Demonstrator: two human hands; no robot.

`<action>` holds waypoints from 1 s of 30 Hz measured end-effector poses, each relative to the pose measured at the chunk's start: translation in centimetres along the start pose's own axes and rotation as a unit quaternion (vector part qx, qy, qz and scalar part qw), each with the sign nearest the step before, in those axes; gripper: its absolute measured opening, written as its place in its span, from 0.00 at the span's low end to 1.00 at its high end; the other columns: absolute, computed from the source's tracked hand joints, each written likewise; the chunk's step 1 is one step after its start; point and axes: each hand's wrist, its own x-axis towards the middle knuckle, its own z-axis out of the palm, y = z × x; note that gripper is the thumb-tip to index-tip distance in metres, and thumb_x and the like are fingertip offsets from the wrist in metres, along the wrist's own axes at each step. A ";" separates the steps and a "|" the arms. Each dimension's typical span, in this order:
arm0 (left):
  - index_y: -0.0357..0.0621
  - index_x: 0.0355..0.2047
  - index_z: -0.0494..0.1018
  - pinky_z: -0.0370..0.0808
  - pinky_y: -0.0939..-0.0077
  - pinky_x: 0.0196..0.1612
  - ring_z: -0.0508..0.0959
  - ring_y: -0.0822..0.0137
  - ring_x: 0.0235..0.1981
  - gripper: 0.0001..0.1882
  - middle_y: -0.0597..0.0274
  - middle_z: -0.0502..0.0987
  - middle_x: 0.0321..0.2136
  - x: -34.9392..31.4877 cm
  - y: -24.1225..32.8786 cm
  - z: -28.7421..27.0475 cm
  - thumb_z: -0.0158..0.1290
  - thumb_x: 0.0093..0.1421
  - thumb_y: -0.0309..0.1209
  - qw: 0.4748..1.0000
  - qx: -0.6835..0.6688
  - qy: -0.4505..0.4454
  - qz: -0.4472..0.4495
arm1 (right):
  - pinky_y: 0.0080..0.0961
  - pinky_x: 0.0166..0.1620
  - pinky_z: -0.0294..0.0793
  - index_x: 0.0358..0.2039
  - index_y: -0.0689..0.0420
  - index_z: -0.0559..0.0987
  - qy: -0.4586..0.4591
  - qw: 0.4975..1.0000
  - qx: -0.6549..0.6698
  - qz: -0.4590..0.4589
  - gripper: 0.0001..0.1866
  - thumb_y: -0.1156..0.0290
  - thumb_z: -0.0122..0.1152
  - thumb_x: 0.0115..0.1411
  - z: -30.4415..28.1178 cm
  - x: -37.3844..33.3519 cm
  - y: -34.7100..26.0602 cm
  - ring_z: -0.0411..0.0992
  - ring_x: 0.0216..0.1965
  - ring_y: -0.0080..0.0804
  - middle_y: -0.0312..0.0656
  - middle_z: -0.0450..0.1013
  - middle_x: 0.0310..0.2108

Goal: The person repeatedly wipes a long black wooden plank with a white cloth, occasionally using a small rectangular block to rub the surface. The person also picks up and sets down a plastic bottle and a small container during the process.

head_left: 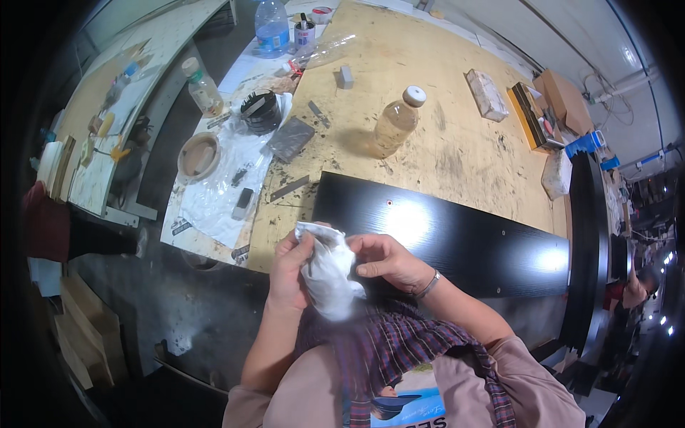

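Near the table's front edge, close to my body, I hold a bunched white cloth (330,274). It may be a rag; a greyish patch shows along its upper edge. My left hand (289,267) is closed on its left side, thumb across the front. At the right side of the cloth, my right hand (385,260) is curled with thumb and fingers drawn together, its fingertips partly hidden against the fabric. Just beyond my hands lies a glossy black board (457,239) with several small holes, its left end close to the cloth.
A capped bottle of yellowish liquid (397,121) stands behind the board. To the left are a black tub (261,113), a round brown bowl (199,157), a dark flat block (291,139) and scraper blades (290,187). A wrapped white block (487,94) lies at the far right.
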 end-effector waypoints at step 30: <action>0.33 0.38 0.79 0.73 0.74 0.40 0.77 0.66 0.33 0.10 0.58 0.80 0.34 -5.6 6.9 2.4 0.63 0.56 0.23 0.649 0.660 0.148 0.348 | 0.14 0.33 0.68 0.40 0.63 0.81 0.130 0.986 -0.033 -0.103 0.07 0.72 0.62 0.67 3.1 -1.7 -9.1 0.69 0.29 0.13 0.29 0.76 0.28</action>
